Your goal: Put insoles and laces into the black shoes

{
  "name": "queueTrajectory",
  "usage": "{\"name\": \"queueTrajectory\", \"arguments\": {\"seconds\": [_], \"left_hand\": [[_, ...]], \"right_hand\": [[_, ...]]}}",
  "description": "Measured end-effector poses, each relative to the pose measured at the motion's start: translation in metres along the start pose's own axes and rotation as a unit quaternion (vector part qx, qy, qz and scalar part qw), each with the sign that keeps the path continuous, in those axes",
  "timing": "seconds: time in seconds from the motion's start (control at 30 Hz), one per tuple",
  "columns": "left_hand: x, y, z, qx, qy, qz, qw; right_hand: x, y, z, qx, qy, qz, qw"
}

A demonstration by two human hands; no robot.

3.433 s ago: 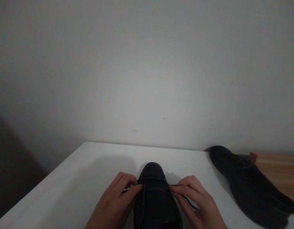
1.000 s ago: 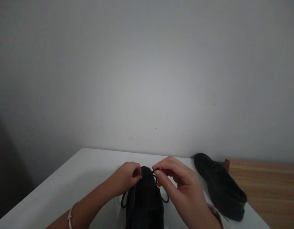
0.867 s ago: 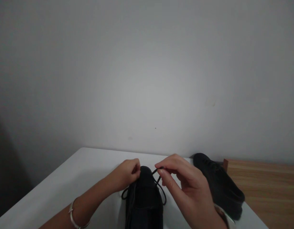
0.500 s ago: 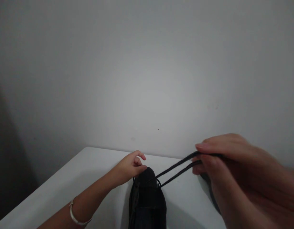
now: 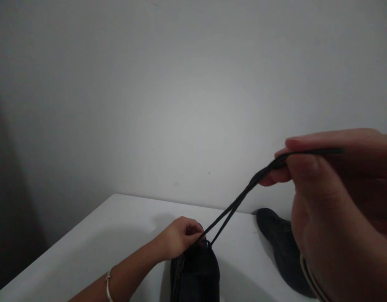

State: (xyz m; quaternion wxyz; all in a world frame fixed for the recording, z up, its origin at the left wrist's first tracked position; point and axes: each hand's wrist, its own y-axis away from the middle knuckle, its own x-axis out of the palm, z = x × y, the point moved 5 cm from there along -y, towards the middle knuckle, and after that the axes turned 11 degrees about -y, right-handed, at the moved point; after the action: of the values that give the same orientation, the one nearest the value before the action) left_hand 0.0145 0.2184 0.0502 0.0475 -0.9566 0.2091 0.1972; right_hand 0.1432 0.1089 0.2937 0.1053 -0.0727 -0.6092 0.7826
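Observation:
A black shoe (image 5: 201,283) stands on the white table at the bottom middle. My left hand (image 5: 179,239), with a bangle on its wrist, is closed at the top of the shoe around its tongue; the hand hides most of that part. Two strands of black shoelace (image 5: 250,184) run up to the right from the shoe and come together partway. Raised at the right, close to the camera, my right hand (image 5: 334,197) pinches both strands between thumb and fingers, and the lace tips stick out past the grip.
A second black shoe (image 5: 279,247) lies on its side at the right, partly hidden behind my right hand. The white tabletop (image 5: 118,218) meets a plain grey wall (image 5: 196,105) at the back. Its left edge slants down toward a dark area.
My right hand has risen and gone right, drawing the laces longer and together. My left hand has moved slightly down and right and closed at the tongue. More of the second shoe shows.

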Motion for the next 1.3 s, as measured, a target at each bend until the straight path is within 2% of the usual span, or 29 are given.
{"name": "queueTrajectory", "arguments": {"seconds": [0.07,0.13,0.2,0.23,0.3,0.33,0.4,0.47,0.57,0.7,0.8,0.9,0.97,1.07,1.13,1.23,1.3], "left_hand": [[-0.008,0.003,-0.007,0.015,-0.011,-0.04,0.999],[-0.022,0.014,-0.023,0.025,-0.018,-0.114,0.993],[-0.036,0.033,-0.051,0.049,-0.023,-0.201,0.978],[-0.043,0.046,-0.071,0.093,-0.034,-0.259,0.961],[-0.045,0.07,-0.118,0.228,-0.061,-0.289,0.928],[-0.042,0.079,-0.139,0.277,-0.081,-0.281,0.915],[-0.036,0.093,-0.172,0.325,-0.145,-0.299,0.885],[-0.033,0.098,-0.192,0.33,-0.202,-0.339,0.858],[-0.033,0.099,-0.202,0.314,-0.254,-0.392,0.827],[-0.036,0.098,-0.2,0.318,-0.302,-0.433,0.788],[-0.038,0.096,-0.197,0.313,-0.336,-0.455,0.763],[-0.038,0.09,-0.199,0.304,-0.345,-0.429,0.778],[-0.036,0.087,-0.202,0.304,-0.318,-0.392,0.808],[-0.037,0.081,-0.203,0.284,-0.185,-0.338,0.878],[-0.039,0.074,-0.199,0.264,-0.067,-0.295,0.916],[-0.052,0.066,-0.179,0.241,0.062,-0.267,0.931],[-0.066,0.064,-0.156,0.221,0.11,-0.273,0.93]], "right_hand": [[-0.001,0.0,-0.003,0.0,0.014,-0.021,1.0],[0.0,0.003,-0.007,0.01,0.017,-0.012,1.0],[0.001,0.006,-0.011,0.017,0.013,0.006,1.0],[0.001,0.008,-0.012,0.025,0.009,0.011,1.0],[0.003,0.01,-0.01,0.029,-0.012,0.016,0.999],[0.005,0.01,-0.006,0.026,-0.028,0.02,0.999],[0.009,0.009,0.003,0.019,-0.056,0.03,0.998],[0.013,0.007,0.011,0.02,-0.075,0.034,0.996],[0.013,0.007,0.017,0.036,-0.089,0.024,0.995],[0.01,0.01,0.015,0.017,-0.11,0.024,0.994],[0.009,0.01,0.011,0.028,-0.122,0.021,0.992],[0.011,0.01,0.008,0.059,-0.148,0.014,0.987],[0.011,0.01,0.003,0.09,-0.158,0.007,0.983],[0.008,0.01,-0.01,0.157,-0.173,-0.003,0.972],[-0.001,0.011,-0.022,0.168,-0.191,-0.044,0.966],[-0.025,0.016,-0.045,0.166,-0.253,-0.118,0.946],[-0.041,0.027,-0.069,0.233,-0.304,-0.121,0.916]]}}
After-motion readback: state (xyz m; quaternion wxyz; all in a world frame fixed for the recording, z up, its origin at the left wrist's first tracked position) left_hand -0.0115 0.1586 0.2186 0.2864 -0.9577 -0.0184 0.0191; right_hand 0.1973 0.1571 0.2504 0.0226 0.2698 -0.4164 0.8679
